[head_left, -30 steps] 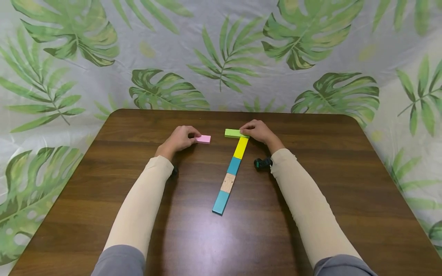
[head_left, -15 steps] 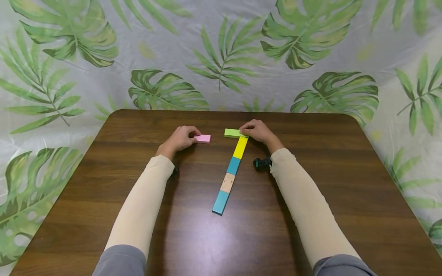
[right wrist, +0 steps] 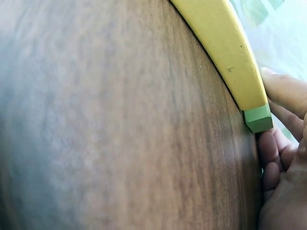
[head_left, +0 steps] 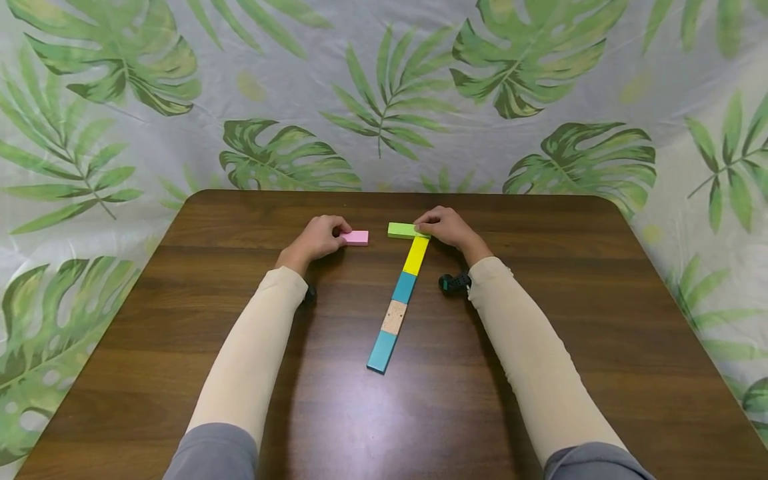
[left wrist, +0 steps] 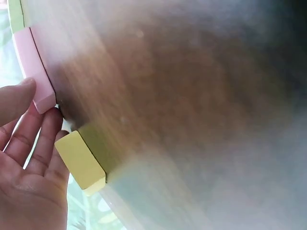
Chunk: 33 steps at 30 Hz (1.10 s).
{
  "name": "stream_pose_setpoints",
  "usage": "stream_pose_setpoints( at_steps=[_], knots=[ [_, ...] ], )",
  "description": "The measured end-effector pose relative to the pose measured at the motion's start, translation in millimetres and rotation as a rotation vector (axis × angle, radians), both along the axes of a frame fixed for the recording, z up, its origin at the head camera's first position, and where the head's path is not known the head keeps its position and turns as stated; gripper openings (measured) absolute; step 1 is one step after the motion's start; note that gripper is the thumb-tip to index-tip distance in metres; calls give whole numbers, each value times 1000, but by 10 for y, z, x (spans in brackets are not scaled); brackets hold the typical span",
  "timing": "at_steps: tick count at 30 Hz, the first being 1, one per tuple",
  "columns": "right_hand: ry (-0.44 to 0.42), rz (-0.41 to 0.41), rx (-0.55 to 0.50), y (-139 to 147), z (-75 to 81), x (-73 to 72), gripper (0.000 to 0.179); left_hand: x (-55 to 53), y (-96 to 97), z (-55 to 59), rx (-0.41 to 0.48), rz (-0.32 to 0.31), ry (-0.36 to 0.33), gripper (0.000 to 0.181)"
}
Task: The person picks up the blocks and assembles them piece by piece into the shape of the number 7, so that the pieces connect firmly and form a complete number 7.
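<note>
My left hand (head_left: pixel 317 238) pinches the near end of a small pink block (head_left: pixel 358 238) between thumb and fingers, on the table's far half. Right of it, with a gap between, lies a lime green block (head_left: pixel 401 230); my right hand (head_left: pixel 450 228) holds its right end. A yellow block (head_left: pixel 416 257) runs from there towards me, its far end meeting the green one, as the right wrist view also shows. Another yellow block (left wrist: pixel 81 160) stands by the little finger in the left wrist view; my left hand hides it from the head view.
The row goes on towards me with a teal block (head_left: pixel 404 288), a bare wood block (head_left: pixel 394 317) and a second teal block (head_left: pixel 381 351), end to end. All lie on a dark brown wooden table (head_left: pixel 540 280). A leaf-patterned cloth (head_left: pixel 384 87) hangs behind its far edge.
My left hand has slid the pink block slightly to the right, closer to the green block. The right hand and the row of blocks have stayed in place.
</note>
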State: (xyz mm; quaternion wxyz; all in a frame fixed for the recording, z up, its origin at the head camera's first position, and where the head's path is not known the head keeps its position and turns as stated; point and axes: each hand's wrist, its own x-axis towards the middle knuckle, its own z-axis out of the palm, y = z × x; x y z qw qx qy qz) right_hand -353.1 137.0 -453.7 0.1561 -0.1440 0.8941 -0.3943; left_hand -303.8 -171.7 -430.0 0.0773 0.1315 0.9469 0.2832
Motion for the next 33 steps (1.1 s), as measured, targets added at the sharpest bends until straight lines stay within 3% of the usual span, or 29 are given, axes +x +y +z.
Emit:
stream_pose_setpoints(
  at_steps=[20,33],
  knots=[
    [-15,14,-25,4,17,7,32,-57,29,-8,60,18,-36,25],
    [-1,17,2,-2,26,16,33,-170,151,-57,69,27,-35,29]
  ],
)
